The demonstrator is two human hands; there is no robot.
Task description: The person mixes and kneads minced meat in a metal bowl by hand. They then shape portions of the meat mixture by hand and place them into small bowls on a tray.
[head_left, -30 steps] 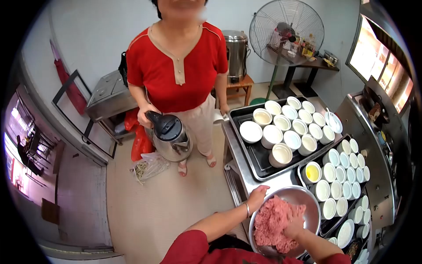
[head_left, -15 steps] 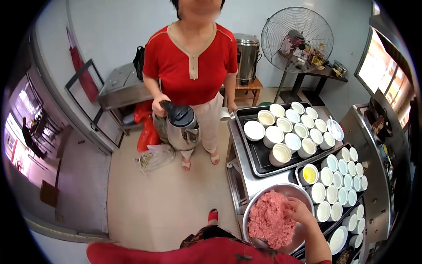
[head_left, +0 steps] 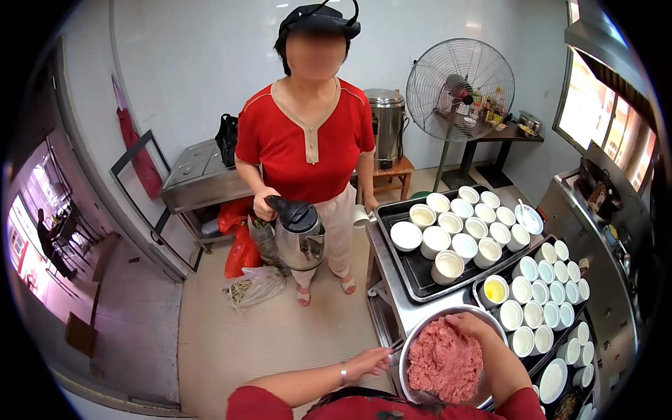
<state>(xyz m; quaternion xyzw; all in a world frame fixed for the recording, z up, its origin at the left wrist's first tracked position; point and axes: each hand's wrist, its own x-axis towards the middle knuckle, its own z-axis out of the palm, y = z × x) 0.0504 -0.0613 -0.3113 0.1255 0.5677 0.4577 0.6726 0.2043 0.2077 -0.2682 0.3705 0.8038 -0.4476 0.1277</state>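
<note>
A metal bowl on the counter holds a large mound of pink minced meat. My right hand is in the bowl with its fingers curled into the upper edge of the meat; the fingertips are partly hidden. Just left of the rim is my left hand, fingers stretched out and apart, holding nothing. Beyond the bowl, a small cup with yellow liquid stands at the corner of a dark tray of white cups.
Another black tray holds several white cups. Facing me, a person in a red top grips a kettle in one hand and a white cup in the other. A large fan stands behind; plastic bags lie on the floor.
My left hand has come into view and reached the bowl's left side. My right hand stays at the meat, now at its upper edge. The view has tilted up slightly.
</note>
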